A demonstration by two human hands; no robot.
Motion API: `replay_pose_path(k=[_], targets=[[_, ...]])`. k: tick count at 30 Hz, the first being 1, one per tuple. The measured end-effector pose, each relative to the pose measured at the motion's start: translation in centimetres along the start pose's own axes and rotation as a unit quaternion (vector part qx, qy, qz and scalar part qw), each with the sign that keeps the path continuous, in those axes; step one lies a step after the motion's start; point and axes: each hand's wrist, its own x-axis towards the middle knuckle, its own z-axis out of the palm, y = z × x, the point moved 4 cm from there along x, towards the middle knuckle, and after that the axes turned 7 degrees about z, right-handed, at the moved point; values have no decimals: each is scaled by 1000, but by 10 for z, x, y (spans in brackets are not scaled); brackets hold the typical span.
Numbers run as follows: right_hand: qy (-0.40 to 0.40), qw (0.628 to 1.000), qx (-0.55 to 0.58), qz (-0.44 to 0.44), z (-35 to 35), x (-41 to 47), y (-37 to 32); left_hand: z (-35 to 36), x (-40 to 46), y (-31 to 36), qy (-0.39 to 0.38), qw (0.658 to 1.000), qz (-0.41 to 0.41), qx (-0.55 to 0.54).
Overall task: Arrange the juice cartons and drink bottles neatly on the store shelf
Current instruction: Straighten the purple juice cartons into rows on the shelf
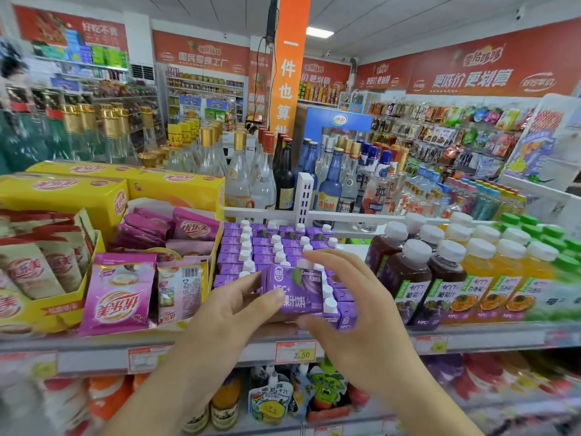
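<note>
A purple juice carton [292,289] is lifted just above the front of the shelf [220,350]. My left hand [232,306] grips its left side, thumb on the front face. My right hand [355,297] curls round its right side, fingers over the top and thumb below. Behind it stand rows of matching purple cartons [267,243] with white caps. To the right stand dark grape juice bottles [408,278] and orange juice bottles [490,278], all white-capped, in rows.
Pink drink-powder packets [118,294] and yellow display boxes [63,196] fill the shelf's left part. Glass liquor bottles [267,177] stand behind a white rail. Green-capped bottles [550,234] sit far right. Pouches and bottles fill the lower shelf [276,401].
</note>
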Motion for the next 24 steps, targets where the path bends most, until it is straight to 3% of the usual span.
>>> replay_pose_path(k=[7,12,17,21,24], targets=[[13,997,72,8,-5,3,-1,-9,13,-13,58,985,-27,-163],[50,997,63,-10,-3,3,-10,-5,8,-17,30,996,-44,-75],[33,998,54,-12,1,3,-13,-4,7,-14,11,996,-52,-77],[50,996,70,-13,-3,7,-8,-12,7,-11,49,994,-44,-93],[26,989,135,57,-1,11,3,-17,7,-8,76,992,-34,-97]])
